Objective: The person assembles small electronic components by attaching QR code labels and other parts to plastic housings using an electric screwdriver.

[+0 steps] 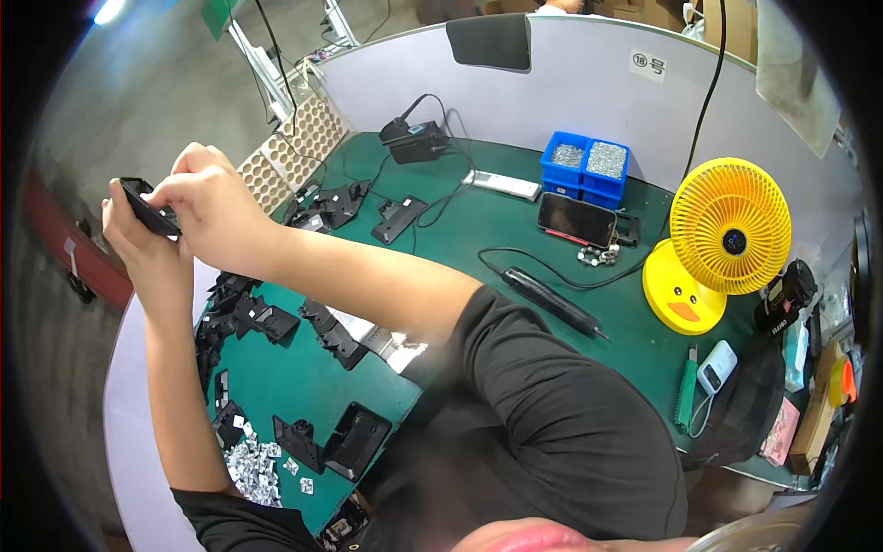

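Observation:
Up at the far left, raised beyond the table's edge, my left hand [138,248] grips a small black plastic housing [147,210] from below, its fingers wrapped round it. My right hand [213,207] reaches across from the right, its thumb and fingers closed on the same housing's inner side. What lies between the right fingertips and the housing is hidden. Under my arms, several black plastic parts [262,319] lie along the table's left side. Nearer my body are a black tray-like shell [356,442] and a heap of small silvery pieces [255,469].
On the green table [441,235] stand blue bins [602,193] of small metal parts and a yellow fan [731,241]. A black corded electric screwdriver [552,302], a phone [577,221] and a green-handled cutter [687,391] lie there too. A pale partition [589,83] curves behind.

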{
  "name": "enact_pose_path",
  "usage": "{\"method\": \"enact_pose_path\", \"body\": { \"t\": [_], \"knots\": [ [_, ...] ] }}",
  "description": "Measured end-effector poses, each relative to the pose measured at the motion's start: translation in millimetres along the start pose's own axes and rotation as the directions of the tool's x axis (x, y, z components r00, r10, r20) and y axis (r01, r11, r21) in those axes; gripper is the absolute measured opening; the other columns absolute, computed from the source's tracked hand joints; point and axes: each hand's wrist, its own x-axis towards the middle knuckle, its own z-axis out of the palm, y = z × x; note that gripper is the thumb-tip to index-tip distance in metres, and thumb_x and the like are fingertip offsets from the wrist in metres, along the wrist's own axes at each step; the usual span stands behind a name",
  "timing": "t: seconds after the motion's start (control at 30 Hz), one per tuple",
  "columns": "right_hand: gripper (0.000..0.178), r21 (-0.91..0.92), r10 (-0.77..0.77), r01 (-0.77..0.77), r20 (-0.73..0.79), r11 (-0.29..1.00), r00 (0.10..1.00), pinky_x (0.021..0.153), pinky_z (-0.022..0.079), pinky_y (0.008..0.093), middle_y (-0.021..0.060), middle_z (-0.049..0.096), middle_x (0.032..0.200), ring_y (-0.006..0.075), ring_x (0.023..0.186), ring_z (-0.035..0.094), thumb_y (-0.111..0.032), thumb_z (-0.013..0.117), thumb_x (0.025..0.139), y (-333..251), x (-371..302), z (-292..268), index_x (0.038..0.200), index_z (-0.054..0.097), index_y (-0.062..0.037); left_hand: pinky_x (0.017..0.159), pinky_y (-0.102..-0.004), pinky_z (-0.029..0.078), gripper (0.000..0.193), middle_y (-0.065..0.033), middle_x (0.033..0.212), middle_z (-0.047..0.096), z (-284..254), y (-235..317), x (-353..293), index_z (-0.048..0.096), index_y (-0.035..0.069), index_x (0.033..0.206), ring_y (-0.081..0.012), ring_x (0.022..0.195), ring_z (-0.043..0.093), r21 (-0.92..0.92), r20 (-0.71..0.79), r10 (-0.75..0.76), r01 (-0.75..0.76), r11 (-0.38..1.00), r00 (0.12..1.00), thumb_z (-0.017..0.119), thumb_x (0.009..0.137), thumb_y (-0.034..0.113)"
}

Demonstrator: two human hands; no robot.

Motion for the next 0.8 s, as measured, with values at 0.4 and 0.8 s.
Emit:
{"method": "enact_pose_path", "body": {
  "t": [0.4,0.8],
  "knots": [
    [0.018,0.078,0.088,-0.099,0.129,0.992,0.988,0.076,0.044,0.0359,0.0121,0.053,0.083,0.0254,0.084,0.052,-0.006,0.064,0.073,-1.2,-5.3,-9.3,0.090,0.071,-0.0051,0.102,-0.0537,0.035,0.081,-0.0219,0.133,0.028,5.5,1.8,-6.5,0.019,0.004,0.144,-0.0472,0.127,0.030,0.066,-0.013,0.055,-0.054,0.996,0.998,0.070,0.081,0.014],
    [0.026,0.308,0.507,-0.552,0.219,0.775,0.834,0.072,0.049,0.0271,0.0091,0.061,0.104,0.0151,0.080,0.061,-0.008,0.066,0.082,36.9,42.4,-86.7,0.106,0.063,0.0002,0.106,-0.0559,0.031,0.092,-0.0195,0.144,0.018,-5.1,25.9,-10.9,0.023,0.010,0.143,-0.0476,0.134,0.020,0.008,-0.028,0.129,-0.129,0.992,0.991,0.080,0.071,0.019]
  ]
}}
